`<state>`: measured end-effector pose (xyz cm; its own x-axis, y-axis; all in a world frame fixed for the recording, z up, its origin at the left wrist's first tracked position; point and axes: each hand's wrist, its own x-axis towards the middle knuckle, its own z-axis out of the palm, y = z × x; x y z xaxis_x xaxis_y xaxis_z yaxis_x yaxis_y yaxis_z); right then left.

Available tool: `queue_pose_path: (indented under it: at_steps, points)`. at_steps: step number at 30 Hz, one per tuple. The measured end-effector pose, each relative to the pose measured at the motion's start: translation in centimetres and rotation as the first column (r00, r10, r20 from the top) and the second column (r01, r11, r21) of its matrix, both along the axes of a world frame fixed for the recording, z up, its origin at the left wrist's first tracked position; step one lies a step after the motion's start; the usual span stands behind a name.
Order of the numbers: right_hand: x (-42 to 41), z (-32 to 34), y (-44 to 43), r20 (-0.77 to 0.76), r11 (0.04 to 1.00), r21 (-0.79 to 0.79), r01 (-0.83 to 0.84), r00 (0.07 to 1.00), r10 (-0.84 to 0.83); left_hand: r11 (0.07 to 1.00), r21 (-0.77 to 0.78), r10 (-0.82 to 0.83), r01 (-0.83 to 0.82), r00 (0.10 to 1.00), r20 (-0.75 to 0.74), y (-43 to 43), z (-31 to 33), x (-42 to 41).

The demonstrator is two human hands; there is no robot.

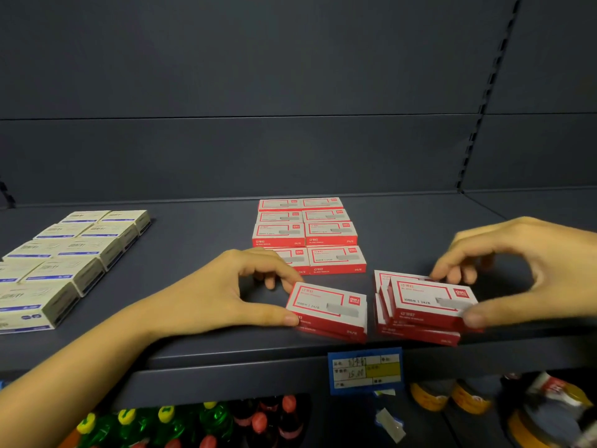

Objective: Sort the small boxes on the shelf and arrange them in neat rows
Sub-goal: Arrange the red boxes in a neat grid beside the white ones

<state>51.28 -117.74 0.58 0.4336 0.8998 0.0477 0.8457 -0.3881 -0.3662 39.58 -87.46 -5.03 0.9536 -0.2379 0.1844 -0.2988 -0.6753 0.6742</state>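
Left hand pinches lower-centre box, right hand grips skewed stack; we should square edges, then butt both against centre rows.

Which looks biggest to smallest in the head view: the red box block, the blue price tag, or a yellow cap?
1. red box block
2. blue price tag
3. yellow cap
The tag and cap sit nearer the camera.

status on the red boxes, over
Left hand pinching front red box. Right hand gripping top of skewed red pile. Nothing between these and the neat red rows behind.
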Motion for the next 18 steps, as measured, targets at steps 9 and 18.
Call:
queue_pose_path:
  at_steps: [9, 18]
  points:
    - [-0.3, 0.0, -0.1, 0.109, 0.997, -0.066, 0.025, 0.994, -0.017, 0.999, 0.001, 0.038, -0.038, 0.995, 0.097, 0.8, 0.1, -0.2]
    - [0.6, 0.6, 1.4, 0.155, 0.999, -0.037, -0.013, 0.988, 0.019, 0.966, 0.028, 0.246, -0.255, 0.952, 0.184, 3.3, 0.6, -0.2]
